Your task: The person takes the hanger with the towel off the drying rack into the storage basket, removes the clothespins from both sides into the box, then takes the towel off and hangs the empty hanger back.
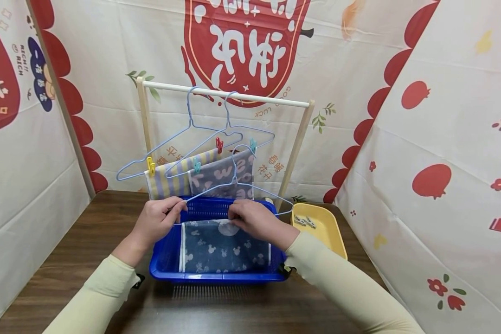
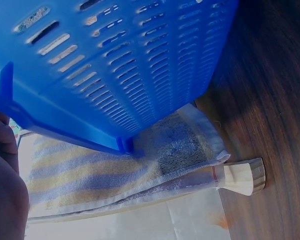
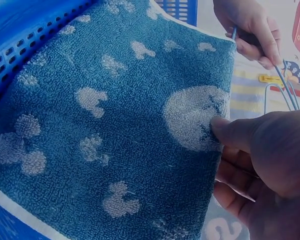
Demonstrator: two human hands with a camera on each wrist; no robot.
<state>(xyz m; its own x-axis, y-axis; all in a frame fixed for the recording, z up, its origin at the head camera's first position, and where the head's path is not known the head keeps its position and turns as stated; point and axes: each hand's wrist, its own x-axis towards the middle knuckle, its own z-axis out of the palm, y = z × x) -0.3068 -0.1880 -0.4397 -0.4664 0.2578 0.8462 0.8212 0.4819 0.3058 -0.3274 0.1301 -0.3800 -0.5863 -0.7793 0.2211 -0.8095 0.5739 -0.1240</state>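
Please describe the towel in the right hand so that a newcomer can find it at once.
On the brown table, find the blue basket before the rack. Over it, the right hand pinches the towel by its upper edge. It is dark blue with pale mouse shapes; the striped towel and lettered towel behind hang clipped to hangers.

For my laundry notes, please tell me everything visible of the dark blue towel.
The towel is dark blue with pale mouse-head prints and white edging; it looks like fuzzy terry. It hangs flat, its lower part apparently inside the blue basket. The right grip pinches its top edge near the middle, thumb on a large pale print. The lower bar of the held hanger shows at the towel's top left corner; whether cloth folds over it, I cannot tell.
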